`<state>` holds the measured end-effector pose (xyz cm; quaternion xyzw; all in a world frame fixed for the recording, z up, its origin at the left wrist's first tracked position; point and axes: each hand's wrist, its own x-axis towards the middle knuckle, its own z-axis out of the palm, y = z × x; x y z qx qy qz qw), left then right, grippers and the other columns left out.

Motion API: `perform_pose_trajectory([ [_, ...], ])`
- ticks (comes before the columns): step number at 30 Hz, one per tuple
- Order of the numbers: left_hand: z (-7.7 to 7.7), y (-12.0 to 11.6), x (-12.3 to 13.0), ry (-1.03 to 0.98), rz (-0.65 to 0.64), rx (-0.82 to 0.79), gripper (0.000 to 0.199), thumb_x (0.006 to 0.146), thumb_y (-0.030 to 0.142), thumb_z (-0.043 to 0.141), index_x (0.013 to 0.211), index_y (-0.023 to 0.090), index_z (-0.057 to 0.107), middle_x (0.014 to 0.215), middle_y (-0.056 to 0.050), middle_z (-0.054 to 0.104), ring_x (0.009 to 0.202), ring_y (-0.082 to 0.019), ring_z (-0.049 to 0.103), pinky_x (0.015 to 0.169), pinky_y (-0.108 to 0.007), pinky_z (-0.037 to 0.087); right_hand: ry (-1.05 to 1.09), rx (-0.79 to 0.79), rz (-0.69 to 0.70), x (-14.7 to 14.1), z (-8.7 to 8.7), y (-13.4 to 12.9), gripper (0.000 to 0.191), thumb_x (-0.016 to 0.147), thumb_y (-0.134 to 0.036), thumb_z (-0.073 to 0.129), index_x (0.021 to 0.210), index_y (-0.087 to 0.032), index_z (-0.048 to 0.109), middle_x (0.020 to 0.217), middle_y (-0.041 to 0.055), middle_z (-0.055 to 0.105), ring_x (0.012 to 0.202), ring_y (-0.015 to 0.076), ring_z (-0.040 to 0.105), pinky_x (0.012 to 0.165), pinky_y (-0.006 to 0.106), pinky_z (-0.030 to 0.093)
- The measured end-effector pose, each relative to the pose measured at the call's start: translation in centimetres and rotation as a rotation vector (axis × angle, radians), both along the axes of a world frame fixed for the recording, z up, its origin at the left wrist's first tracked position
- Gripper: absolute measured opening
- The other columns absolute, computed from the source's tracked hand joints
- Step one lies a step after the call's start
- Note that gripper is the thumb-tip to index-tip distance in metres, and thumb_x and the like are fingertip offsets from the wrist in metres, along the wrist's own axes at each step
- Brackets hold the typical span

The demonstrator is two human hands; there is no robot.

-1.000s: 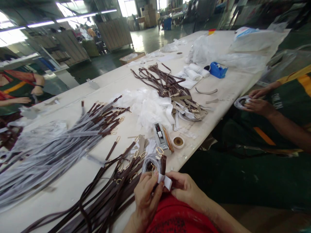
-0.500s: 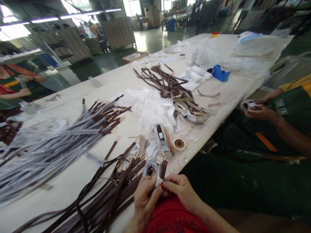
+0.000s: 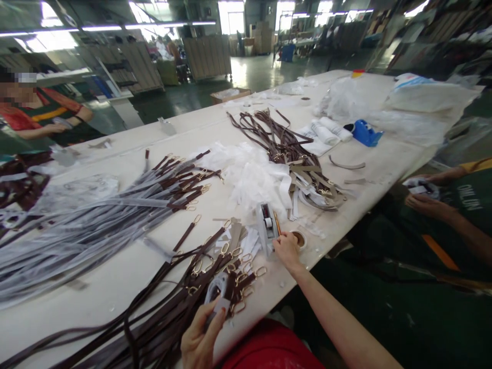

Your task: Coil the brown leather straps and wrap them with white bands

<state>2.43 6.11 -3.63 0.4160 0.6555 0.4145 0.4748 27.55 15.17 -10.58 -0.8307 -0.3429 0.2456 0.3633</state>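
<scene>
My left hand (image 3: 202, 330) is closed around a coiled brown strap (image 3: 218, 288) wrapped in clear plastic, with a pale paper band around it under my thumb. Out to the right, my right hand (image 3: 289, 250) has its fingers drawn together at the near end of a grey tape dispenser (image 3: 265, 228); whatever they pinch is too small to make out. An orange pen-like stick (image 3: 277, 224) lies along the dispenser. Partly behind my right hand is a tape roll (image 3: 299, 239). Brown straps with gold clips (image 3: 215, 266) lie beside and beneath my left hand.
Plastic-sleeved straps (image 3: 115, 220) cover the table's left side. Crumpled clear plastic (image 3: 253, 179) and more brown straps (image 3: 280, 138) lie mid-table. A blue tape dispenser (image 3: 367, 134) sits farther right. One co-worker's hands (image 3: 432, 197) hold a coil at right; another person stands across at left.
My right hand has left the coiled strap and moved forward to the grey dispenser. My left hand, still holding the coil, has shifted left and down. The camera view has turned slightly.
</scene>
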Motion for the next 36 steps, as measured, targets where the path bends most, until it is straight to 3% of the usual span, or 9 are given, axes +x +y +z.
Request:
perform_pose_trajectory([
  [4, 0.0, 0.4, -0.2, 0.028, -0.093, 0.003, 0.036, 0.063, 0.053, 0.074, 0.079, 0.020, 0.075, 0.069, 0.001, 0.067, 0.072, -0.019, 0.062, 0.069, -0.023, 0.047, 0.074, 0.032, -0.030, 0.3, -0.3, -0.4, 0.017, 0.067, -0.019, 0.059, 0.049, -0.018, 0.059, 0.105, 0.0163, 0.061, 0.108, 0.0321, 0.050, 0.096, 0.044, 0.035],
  [8, -0.1, 1.4, 0.2, 0.040, -0.158, 0.056, 0.030, 0.066, 0.048, 0.072, 0.077, 0.021, 0.075, 0.071, 0.000, 0.067, 0.076, -0.020, 0.063, 0.074, -0.024, 0.048, 0.202, 0.121, -0.011, 0.1, 0.0, -3.7, 0.022, 0.068, -0.037, 0.059, 0.054, -0.019, 0.060, 0.105, 0.0134, 0.061, 0.102, 0.0268, 0.054, 0.095, 0.038, 0.040],
  [14, 0.4, 2.3, 2.5, 0.015, -0.208, 0.084, 0.027, 0.068, 0.045, 0.072, 0.079, 0.021, 0.075, 0.073, 0.000, 0.066, 0.068, -0.017, 0.059, 0.065, -0.023, 0.047, 0.488, 0.097, 0.029, -1.3, -1.7, -7.1, 0.039, 0.068, -0.055, 0.049, 0.068, -0.018, 0.061, 0.062, 0.0041, 0.062, 0.062, 0.0199, 0.060, 0.059, 0.032, 0.049],
  [19, 0.9, 2.3, 4.0, 0.057, -0.386, 0.217, 0.023, 0.074, 0.039, 0.069, 0.085, 0.019, 0.076, 0.074, -0.002, 0.067, 0.072, -0.018, 0.061, 0.072, -0.027, 0.049, 0.541, 0.079, 0.017, -0.1, -3.0, -6.9, 0.030, 0.060, -0.050, 0.058, 0.055, -0.021, 0.052, 0.050, -0.0025, 0.053, 0.048, 0.0140, 0.048, 0.052, 0.029, 0.040],
  [22, 0.8, 2.5, 4.6, 0.145, -0.558, 0.399, 0.019, 0.080, 0.030, 0.065, 0.092, 0.018, 0.074, 0.079, -0.005, 0.069, 0.075, -0.019, 0.064, 0.072, -0.029, 0.051, 0.573, 0.063, 0.045, 0.6, -1.2, -9.1, 0.031, 0.060, -0.050, 0.062, 0.055, -0.020, 0.054, 0.050, -0.0029, 0.052, 0.047, 0.0134, 0.046, 0.052, 0.029, 0.038],
  [26, 0.9, 2.6, 5.8, 0.312, -0.720, 0.742, 0.018, 0.084, 0.021, 0.060, 0.098, 0.016, 0.070, 0.072, -0.004, 0.068, 0.073, -0.018, 0.063, 0.068, -0.027, 0.052, 0.723, 0.111, 0.170, 0.4, 4.3, -13.0, 0.036, 0.073, -0.054, 0.060, 0.072, -0.018, 0.062, 0.060, -0.0008, 0.058, 0.053, 0.0124, 0.049, 0.054, 0.026, 0.039],
  [30, 1.5, 2.2, 7.5, 0.439, -0.774, 0.915, 0.018, 0.085, 0.019, 0.057, 0.102, 0.015, 0.062, 0.076, -0.006, 0.069, 0.072, -0.018, 0.064, 0.065, -0.026, 0.053, 0.890, 0.169, 0.359, -0.7, 9.1, -14.3, 0.039, 0.077, -0.056, 0.062, 0.071, -0.017, 0.062, 0.060, -0.0014, 0.057, 0.053, 0.0102, 0.048, 0.055, 0.024, 0.040],
  [33, 1.8, 1.6, 8.4, 0.562, -0.759, 1.019, 0.021, 0.086, 0.022, 0.055, 0.106, 0.013, 0.055, 0.082, -0.009, 0.070, 0.072, -0.019, 0.066, 0.063, -0.027, 0.054, 0.920, 0.150, 0.369, -1.2, 9.9, -14.3, 0.046, 0.070, -0.063, 0.065, 0.068, -0.017, 0.061, 0.056, -0.0026, 0.054, 0.049, 0.0094, 0.046, 0.052, 0.024, 0.038],
  [36, 1.9, 1.2, 8.8, 0.721, -0.777, 1.124, 0.023, 0.088, 0.026, 0.051, 0.106, 0.011, 0.052, 0.079, -0.010, 0.070, 0.069, -0.021, 0.066, 0.059, -0.030, 0.051, 0.909, 0.104, 0.303, -1.0, 9.3, -14.4, 0.050, 0.065, -0.067, 0.066, 0.062, -0.018, 0.057, 0.053, -0.0035, 0.053, 0.046, 0.0087, 0.045, 0.049, 0.024, 0.036],
])
